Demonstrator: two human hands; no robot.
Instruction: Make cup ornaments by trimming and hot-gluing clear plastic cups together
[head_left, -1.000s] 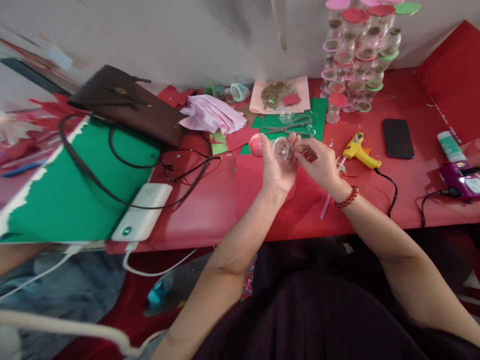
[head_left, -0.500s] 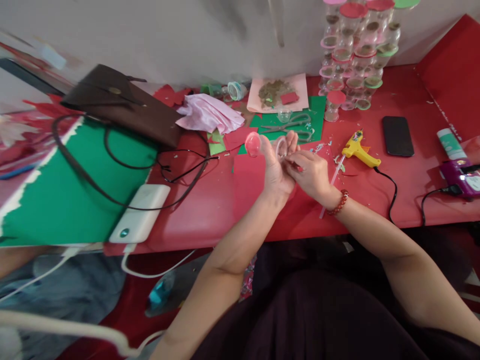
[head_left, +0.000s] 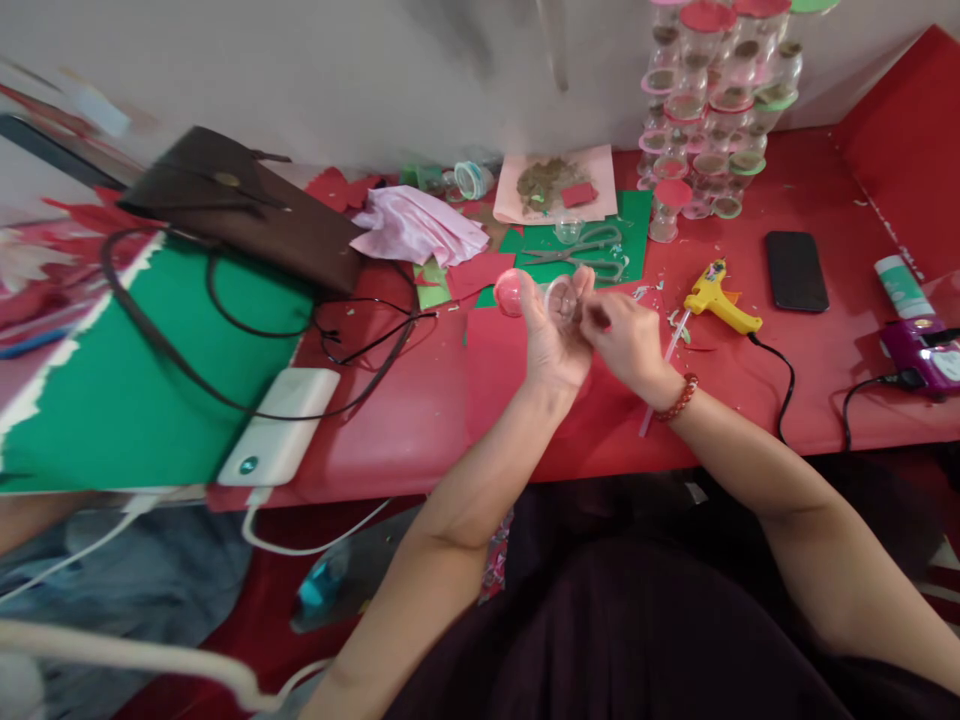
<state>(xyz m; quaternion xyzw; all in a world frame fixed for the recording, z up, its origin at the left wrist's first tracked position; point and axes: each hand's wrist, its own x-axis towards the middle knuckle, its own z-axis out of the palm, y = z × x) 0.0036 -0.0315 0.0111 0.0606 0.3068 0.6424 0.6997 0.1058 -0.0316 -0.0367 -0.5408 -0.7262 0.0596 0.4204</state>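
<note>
My left hand point(head_left: 556, 345) is palm up, its fingers wrapped round small clear plastic cups. One clear cup point(head_left: 559, 299) faces me between thumb and fingers. A cup with a round red end point(head_left: 509, 292) sticks out left of the thumb; whether the two are joined is hidden. My right hand point(head_left: 626, 338), with a red bead bracelet point(head_left: 679, 398) at the wrist, is closed in a pinch right against the left fingertips. What it pinches, if anything, is too small to make out. Below both hands lies a red paper sheet point(head_left: 499, 370).
Scissors point(head_left: 581, 252) lie on green paper behind my hands. A yellow glue gun point(head_left: 720, 300) and black phone point(head_left: 796, 271) are to the right. Stacked clear cups point(head_left: 709, 110) tower at the back. A brown bag point(head_left: 255, 215) and white power bank point(head_left: 281, 425) sit left.
My right hand first moved left and in against the left fingers, then drew back slightly. My left hand tilted the cups a little and turned the clear one back toward me.
</note>
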